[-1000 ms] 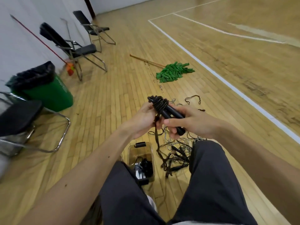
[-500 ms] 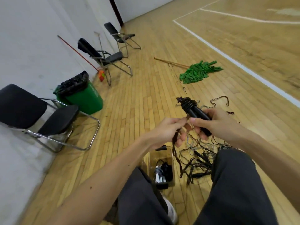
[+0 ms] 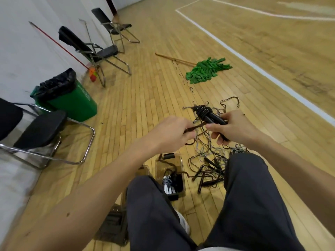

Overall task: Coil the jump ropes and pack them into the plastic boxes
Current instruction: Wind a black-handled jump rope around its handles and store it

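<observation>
My right hand [image 3: 233,127] grips the black handles of a jump rope [image 3: 208,115], whose cord is wound in coils round the upper end. My left hand [image 3: 172,134] pinches the brown cord's loose stretch [image 3: 196,126] and holds it taut, out to the left of the handles. A clear plastic box [image 3: 178,161] stands on the floor between my knees, holding coiled ropes with black and white handles. To its right a tangle of loose jump ropes [image 3: 212,167] lies on the wood floor.
A second plastic box [image 3: 145,168] peeks out left of my left knee. A black folding chair [image 3: 41,131] and a green bin [image 3: 70,100] stand at the left. Two more chairs line the wall. A green mop [image 3: 206,69] lies on the floor ahead.
My left hand has moved left and pulled the cord out taut from the handles. My head has turned left, so more of the wall and chairs shows.
</observation>
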The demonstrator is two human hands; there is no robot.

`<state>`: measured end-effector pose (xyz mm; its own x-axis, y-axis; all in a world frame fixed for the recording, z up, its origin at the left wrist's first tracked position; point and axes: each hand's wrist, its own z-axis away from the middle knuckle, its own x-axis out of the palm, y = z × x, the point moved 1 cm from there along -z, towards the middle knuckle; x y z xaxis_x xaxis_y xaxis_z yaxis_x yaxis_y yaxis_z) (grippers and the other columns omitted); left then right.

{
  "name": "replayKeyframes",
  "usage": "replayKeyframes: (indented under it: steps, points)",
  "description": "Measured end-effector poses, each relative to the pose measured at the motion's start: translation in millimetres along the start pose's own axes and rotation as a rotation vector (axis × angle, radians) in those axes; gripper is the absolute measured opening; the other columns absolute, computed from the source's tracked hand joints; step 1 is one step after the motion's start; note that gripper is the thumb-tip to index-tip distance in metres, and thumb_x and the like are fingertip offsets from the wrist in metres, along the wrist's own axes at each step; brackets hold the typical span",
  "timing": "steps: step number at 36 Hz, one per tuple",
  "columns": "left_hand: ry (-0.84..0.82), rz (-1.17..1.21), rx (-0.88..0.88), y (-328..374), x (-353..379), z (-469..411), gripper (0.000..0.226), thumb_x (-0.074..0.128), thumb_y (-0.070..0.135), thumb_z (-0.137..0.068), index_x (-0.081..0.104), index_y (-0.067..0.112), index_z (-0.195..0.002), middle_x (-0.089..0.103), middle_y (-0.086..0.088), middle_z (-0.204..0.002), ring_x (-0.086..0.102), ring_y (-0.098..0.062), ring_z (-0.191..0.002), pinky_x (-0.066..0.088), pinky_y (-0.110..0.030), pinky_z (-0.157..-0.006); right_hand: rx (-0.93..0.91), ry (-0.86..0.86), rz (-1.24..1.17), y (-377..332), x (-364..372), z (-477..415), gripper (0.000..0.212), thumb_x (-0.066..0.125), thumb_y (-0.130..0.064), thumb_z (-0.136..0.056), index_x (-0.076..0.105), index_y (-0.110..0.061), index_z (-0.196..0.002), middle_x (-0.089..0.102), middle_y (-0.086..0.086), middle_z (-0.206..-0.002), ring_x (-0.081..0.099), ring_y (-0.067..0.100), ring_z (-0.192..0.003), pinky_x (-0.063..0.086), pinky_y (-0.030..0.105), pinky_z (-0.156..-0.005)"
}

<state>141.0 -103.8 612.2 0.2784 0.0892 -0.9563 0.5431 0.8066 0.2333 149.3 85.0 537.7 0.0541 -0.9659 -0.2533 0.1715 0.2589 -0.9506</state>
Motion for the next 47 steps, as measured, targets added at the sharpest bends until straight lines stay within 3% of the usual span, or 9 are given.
replayKeyframes:
  steps: [10,14,24,28,30,33,39,44,47]
  points:
    - [0.150,-0.076,0.189,-17,-42,-9,0.023,0.058,0.032,-0.099,0.073,0.017,-0.110,0.056,0.017,-0.076,0.052,-0.001,-0.070,0.046,-0.030,-0.069,0.032,-0.198,0.162,-37,-1,4,0.016,0.072,-0.019,-0.094,0.065,-0.005,-0.098,0.068,0.008,-0.064,0.056,0.015,-0.046,0.048,0.023,-0.045]
    - [0.159,-0.114,0.269,-19,-55,-14,0.022,0.060,0.034,-0.097,0.073,0.021,-0.109,0.066,0.008,-0.088,0.058,-0.008,-0.079,0.051,-0.037,-0.077,0.053,-0.227,0.231,-48,-1,7,0.018,0.073,-0.021,-0.093,0.064,-0.007,-0.098,0.069,0.005,-0.064,0.057,0.014,-0.047,0.047,0.022,-0.046]
    - [0.068,-0.009,0.324,-14,-62,-15,0.025,0.066,0.043,-0.089,0.078,0.023,-0.096,0.066,0.019,-0.079,0.060,0.005,-0.075,0.040,-0.010,-0.065,0.003,-0.398,0.482,-71,2,36,0.022,0.074,-0.026,-0.092,0.062,-0.015,-0.078,0.064,-0.001,-0.057,0.054,0.013,-0.045,0.047,0.025,-0.049]
    - [0.019,0.122,0.303,-19,-60,-12,0.019,0.067,0.045,-0.086,0.076,0.029,-0.089,0.072,0.007,-0.079,0.066,-0.010,-0.075,0.055,-0.038,-0.073,-0.044,-0.446,0.545,-78,5,46,0.023,0.073,-0.027,-0.093,0.061,-0.015,-0.079,0.064,-0.001,-0.060,0.055,0.012,-0.045,0.048,0.027,-0.051]
    - [0.026,0.227,0.319,-22,-61,-11,0.010,0.068,0.039,-0.088,0.074,0.032,-0.085,0.072,0.005,-0.076,0.065,-0.015,-0.072,0.053,-0.043,-0.070,-0.075,-0.454,0.529,-84,3,50,0.024,0.073,-0.028,-0.093,0.061,-0.015,-0.078,0.064,-0.002,-0.059,0.055,0.012,-0.046,0.048,0.027,-0.051]
    - [0.055,0.414,0.339,-27,-67,-9,0.012,0.068,0.028,-0.092,0.075,0.022,-0.085,0.065,0.003,-0.066,0.054,-0.016,-0.057,0.042,-0.033,-0.052,-0.152,-0.440,0.465,-98,-1,55,0.025,0.073,-0.028,-0.093,0.062,-0.014,-0.076,0.064,-0.003,-0.057,0.055,0.011,-0.044,0.046,0.023,-0.050]
    - [0.082,0.842,0.268,-27,-76,1,0.022,0.057,0.022,-0.095,0.070,0.005,-0.092,0.066,0.007,-0.071,0.061,-0.004,-0.066,0.047,-0.016,-0.059,-0.280,-0.415,0.261,-117,-5,58,0.020,0.071,-0.020,-0.094,0.063,-0.004,-0.085,0.065,0.006,-0.065,0.055,0.017,-0.050,0.045,0.023,-0.052]
    - [0.029,1.128,0.249,-27,-71,7,0.024,0.058,0.023,-0.090,0.069,0.003,-0.087,0.064,0.003,-0.073,0.060,-0.008,-0.066,0.049,-0.020,-0.059,-0.327,-0.471,0.208,-118,-4,60,0.010,0.066,-0.007,-0.094,0.062,-0.003,-0.086,0.062,0.005,-0.065,0.054,0.020,-0.053,0.045,0.029,-0.056]
    - [-0.022,1.265,0.236,-25,-71,8,0.026,0.056,0.026,-0.092,0.071,0.008,-0.080,0.065,0.001,-0.076,0.063,-0.012,-0.069,0.052,-0.023,-0.061,-0.344,-0.494,0.177,-121,-3,60,0.016,0.067,-0.014,-0.094,0.061,0.001,-0.096,0.062,0.012,-0.073,0.055,0.023,-0.059,0.047,0.032,-0.060]
